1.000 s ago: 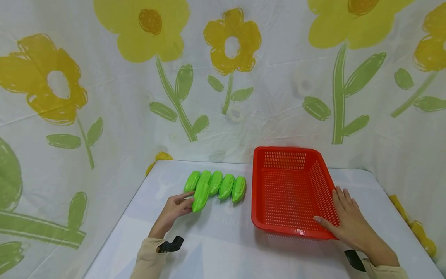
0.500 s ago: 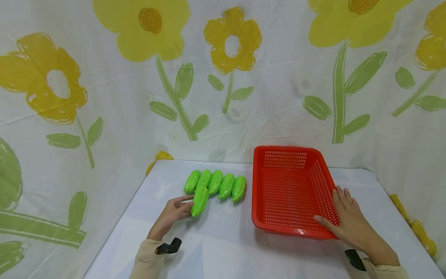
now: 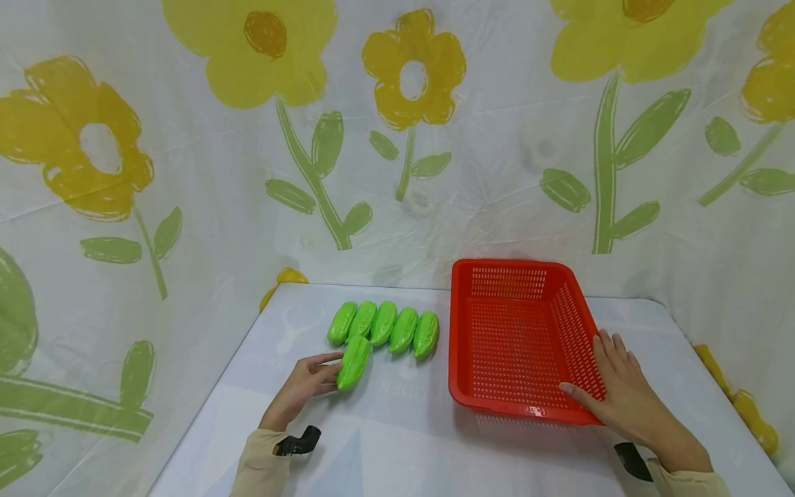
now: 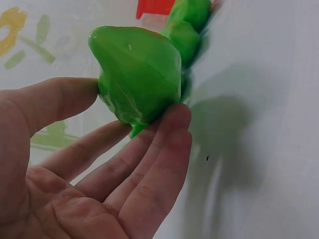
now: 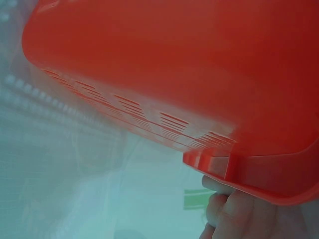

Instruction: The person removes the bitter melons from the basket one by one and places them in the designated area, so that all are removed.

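A glossy, ridged, long green toy vegetable [image 3: 354,363] is pinched between the thumb and fingers of my left hand [image 3: 303,386]. In the left wrist view the vegetable [image 4: 137,72] shows end-on, its thumb side at left and the fingers below, with a shadow on the table to the right. Several more green toy vegetables [image 3: 384,324] lie side by side in a row just beyond it. My right hand [image 3: 630,399] rests with straight fingers along the right rim of a red perforated plastic basket [image 3: 456,331]; its thumb reaches over the front right corner.
The basket stands right of the row, with nothing in it. Both are on a white table [image 3: 397,442] with faint printed lettering. A white curtain [image 3: 497,193] with yellow flowers hangs around the back and sides.
My left hand has drawn the held vegetable toward me and slightly left, away from the row. The right hand and the basket have stayed in place.
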A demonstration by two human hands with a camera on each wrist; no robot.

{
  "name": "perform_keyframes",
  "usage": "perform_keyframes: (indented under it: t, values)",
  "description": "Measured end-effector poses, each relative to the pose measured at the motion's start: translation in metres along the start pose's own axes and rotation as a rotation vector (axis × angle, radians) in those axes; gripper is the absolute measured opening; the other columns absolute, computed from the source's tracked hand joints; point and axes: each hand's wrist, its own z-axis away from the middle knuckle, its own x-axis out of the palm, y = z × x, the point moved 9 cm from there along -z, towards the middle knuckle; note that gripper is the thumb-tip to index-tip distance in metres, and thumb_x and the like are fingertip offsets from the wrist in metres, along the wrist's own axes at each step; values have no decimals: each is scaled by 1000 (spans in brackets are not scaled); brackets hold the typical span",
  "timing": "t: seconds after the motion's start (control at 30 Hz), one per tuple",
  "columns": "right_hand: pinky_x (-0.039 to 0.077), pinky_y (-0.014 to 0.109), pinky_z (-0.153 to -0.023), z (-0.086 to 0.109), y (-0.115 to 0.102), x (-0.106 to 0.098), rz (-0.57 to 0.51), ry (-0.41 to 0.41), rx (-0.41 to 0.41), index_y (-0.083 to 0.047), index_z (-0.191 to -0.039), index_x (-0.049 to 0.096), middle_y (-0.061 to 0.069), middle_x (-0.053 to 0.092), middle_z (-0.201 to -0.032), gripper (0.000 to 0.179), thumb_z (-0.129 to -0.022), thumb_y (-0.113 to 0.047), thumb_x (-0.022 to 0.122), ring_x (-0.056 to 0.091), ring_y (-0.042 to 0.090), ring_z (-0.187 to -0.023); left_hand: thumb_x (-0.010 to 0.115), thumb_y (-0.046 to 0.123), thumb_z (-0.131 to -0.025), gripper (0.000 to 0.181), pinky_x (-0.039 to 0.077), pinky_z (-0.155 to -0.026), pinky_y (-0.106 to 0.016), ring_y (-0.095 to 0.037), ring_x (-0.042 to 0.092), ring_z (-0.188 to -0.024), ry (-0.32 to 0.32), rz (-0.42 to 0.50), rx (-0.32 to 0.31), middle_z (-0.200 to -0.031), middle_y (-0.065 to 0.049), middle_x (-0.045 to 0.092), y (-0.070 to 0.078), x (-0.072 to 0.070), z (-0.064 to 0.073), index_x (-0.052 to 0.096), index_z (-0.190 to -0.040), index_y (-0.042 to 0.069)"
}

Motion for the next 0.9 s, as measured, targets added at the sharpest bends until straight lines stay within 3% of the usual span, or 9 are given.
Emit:
perform_keyframes:
  t: [0.23,0.9]
  values:
    - [1,76,-122,-1,1,0,6,3,-3,5,-162,-7,32,-8,-170,127,-87,-70,63,-16,51,-156,60,15,-104,50,63,-90,-36,-10,74,-96,-37,-4,0,-129,-27,70,-2,1,-1,50,-146,-11]
    - [0,77,-122,0,-1,1,-14,2,-13,5,-162,-7,32,-8,-170,124,-89,-68,62,-18,50,-156,63,20,-103,49,62,-90,-31,-14,73,-105,-13,-38,-21,-132,-25,69,-12,-3,-5,56,-142,-9]
